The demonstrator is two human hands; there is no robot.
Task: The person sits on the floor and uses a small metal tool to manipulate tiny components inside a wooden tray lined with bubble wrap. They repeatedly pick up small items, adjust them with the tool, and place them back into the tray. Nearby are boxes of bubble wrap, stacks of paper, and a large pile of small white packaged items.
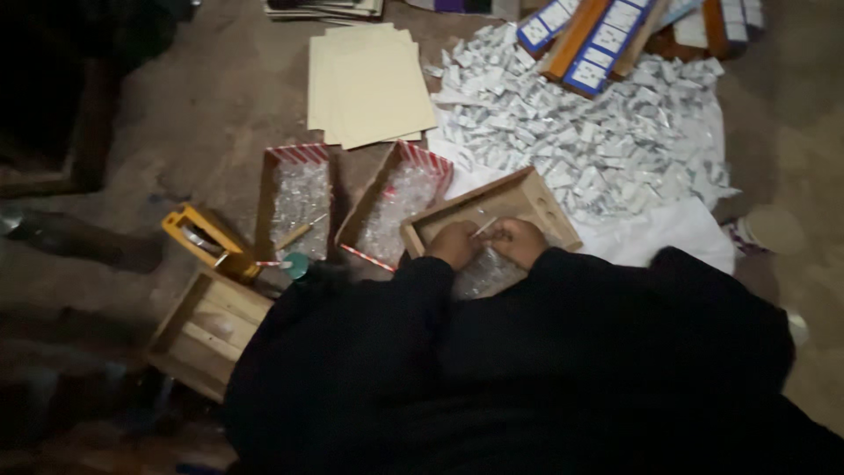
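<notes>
Left: empty slatted wooden crate (209, 330), yellow plastic tool (204, 239) behind it. Then two red-striped cardboard trays (297, 204) of clear wrappers. Centre: shallow wooden tray (527, 200); left hand (455, 244) and right hand (519, 241) over it, both pinched on one thin pale stick (484, 227). Right: heap of small white packets (598, 132).

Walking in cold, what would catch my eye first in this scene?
Probably the big heap of small white packets spread over the floor at upper right. Just below it, the left hand and right hand meet over a wooden tray, pinching a thin pale stick. To their left stand two red-striped boxes of shiny clear pieces.
</notes>
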